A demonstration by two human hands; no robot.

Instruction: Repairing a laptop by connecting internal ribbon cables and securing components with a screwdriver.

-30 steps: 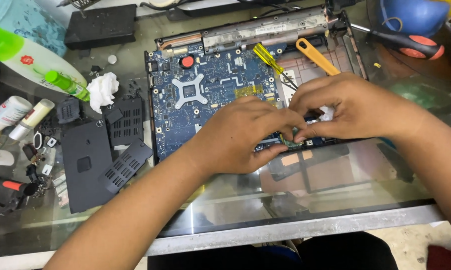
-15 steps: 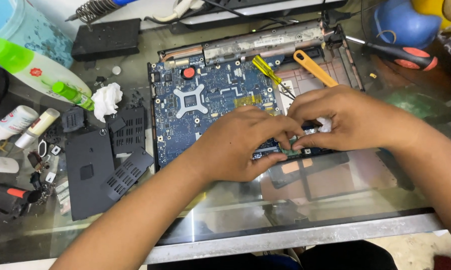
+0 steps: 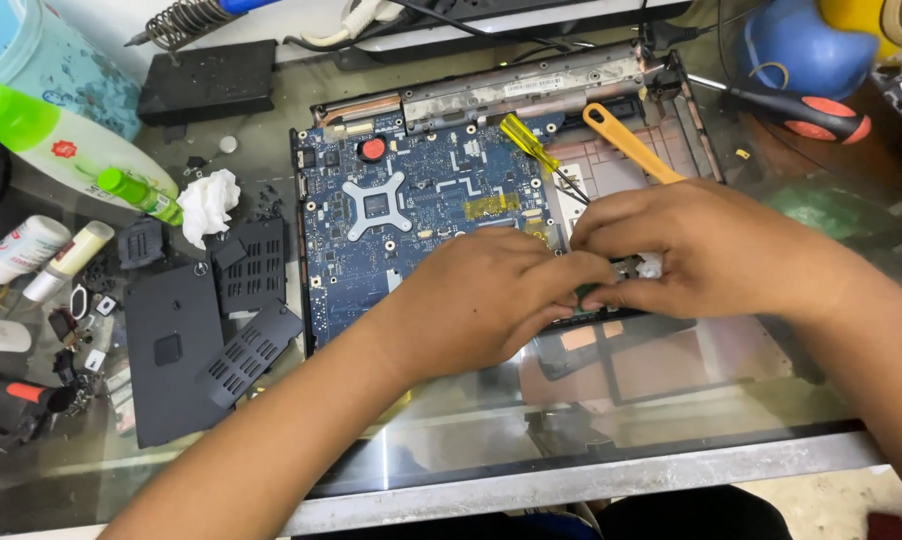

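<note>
1. Both forearms come in from the near edge of the glass table (image 3: 571,470) and meet over the opened laptop base (image 3: 671,120). The left hand (image 3: 481,300) lies palm down with knuckles raised; the right hand (image 3: 711,250) lies across from it, fingers curled inward.
2. Fingertips of both hands are drawn close together, pinching at a small dark part (image 3: 596,293) at the lower right edge of the blue circuit board (image 3: 411,200). How firmly either hand grips it I cannot tell, as the fingers hide most of it.
3. Room is tight: a yellow screwdriver (image 3: 527,143) and an orange pry tool (image 3: 631,145) lie just beyond the right hand's knuckles on the board and casing. To the left, black cover panels (image 3: 171,350), a crumpled tissue (image 3: 209,205) and a green-capped bottle (image 3: 71,150) sit well apart from the hands.
4. The small part sits between the two sets of fingertips, touching them, just beside the board's edge.
</note>
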